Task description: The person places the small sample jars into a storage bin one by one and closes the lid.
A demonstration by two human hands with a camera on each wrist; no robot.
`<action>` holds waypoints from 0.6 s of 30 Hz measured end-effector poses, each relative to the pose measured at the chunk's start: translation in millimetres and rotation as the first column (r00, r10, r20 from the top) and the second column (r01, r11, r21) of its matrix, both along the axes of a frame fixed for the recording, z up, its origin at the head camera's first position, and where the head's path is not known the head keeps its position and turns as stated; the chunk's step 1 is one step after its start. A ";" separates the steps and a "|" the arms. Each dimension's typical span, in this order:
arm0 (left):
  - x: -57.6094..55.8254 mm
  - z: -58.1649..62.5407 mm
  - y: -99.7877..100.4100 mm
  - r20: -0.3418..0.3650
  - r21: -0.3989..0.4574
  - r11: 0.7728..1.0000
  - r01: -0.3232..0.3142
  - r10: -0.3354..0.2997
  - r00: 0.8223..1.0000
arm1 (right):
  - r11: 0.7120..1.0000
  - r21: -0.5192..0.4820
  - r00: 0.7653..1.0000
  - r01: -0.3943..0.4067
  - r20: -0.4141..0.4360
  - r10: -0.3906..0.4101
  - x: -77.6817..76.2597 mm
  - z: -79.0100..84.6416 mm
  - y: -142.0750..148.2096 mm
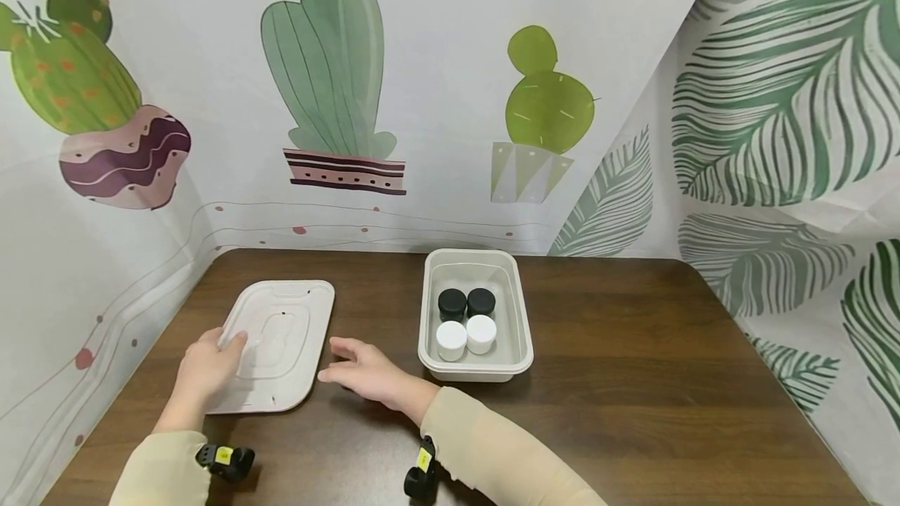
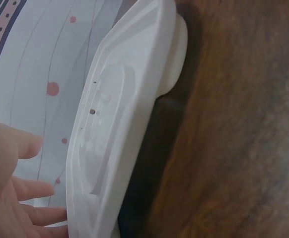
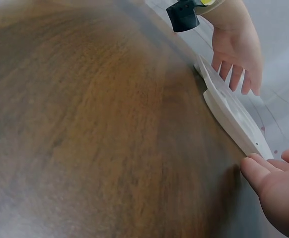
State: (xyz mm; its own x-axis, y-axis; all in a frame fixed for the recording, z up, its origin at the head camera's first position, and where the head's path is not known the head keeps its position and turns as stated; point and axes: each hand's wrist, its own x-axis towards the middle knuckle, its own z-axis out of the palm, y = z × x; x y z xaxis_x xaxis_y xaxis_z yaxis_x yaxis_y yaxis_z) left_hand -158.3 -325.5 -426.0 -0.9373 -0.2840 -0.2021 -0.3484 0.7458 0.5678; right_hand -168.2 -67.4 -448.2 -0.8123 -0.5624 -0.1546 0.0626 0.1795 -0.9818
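Observation:
A white plastic lid with rounded corners lies at the left of the table. My left hand is at its left edge, fingers extended and touching the rim, the thumb raised off it in the left wrist view. Beside the lid's right edge is my right hand, fingers loosely stretched and nothing held. In the right wrist view, the fingertips of the right hand come close to the lid's edge; whether they touch cannot be told.
Right of centre stands a cream plastic box. Inside are two black round pieces behind two white round ones. The brown wooden table ends at a printed cloth backdrop. Each wrist wears a small black camera.

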 end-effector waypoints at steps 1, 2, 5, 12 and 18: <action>-0.2 0.1 -1.0 0.015 0.005 1.000 -0.004 0.004 1.000 | 1.000 -0.005 1.000 0.002 0.014 -0.002 0.3 0.2 -0.1; -0.1 0.2 -1.8 0.026 0.010 1.000 -0.007 0.007 1.000 | 1.000 -0.010 1.000 0.003 0.025 -0.003 0.6 0.3 -0.1; 0.0 0.9 -3.3 0.034 0.022 1.000 -0.008 0.007 0.999 | 0.999 -0.036 0.997 0.013 0.071 -0.010 1.1 0.6 0.1; 1.5 5.4 1.0 0.039 0.110 0.994 -0.006 0.002 0.999 | 0.993 -0.111 0.989 0.033 0.150 -0.016 -1.9 -0.8 1.5; 2.8 6.6 2.1 0.039 0.170 0.985 -0.013 0.006 0.999 | 0.990 -0.128 0.986 0.053 0.164 -0.032 -3.0 -1.3 4.4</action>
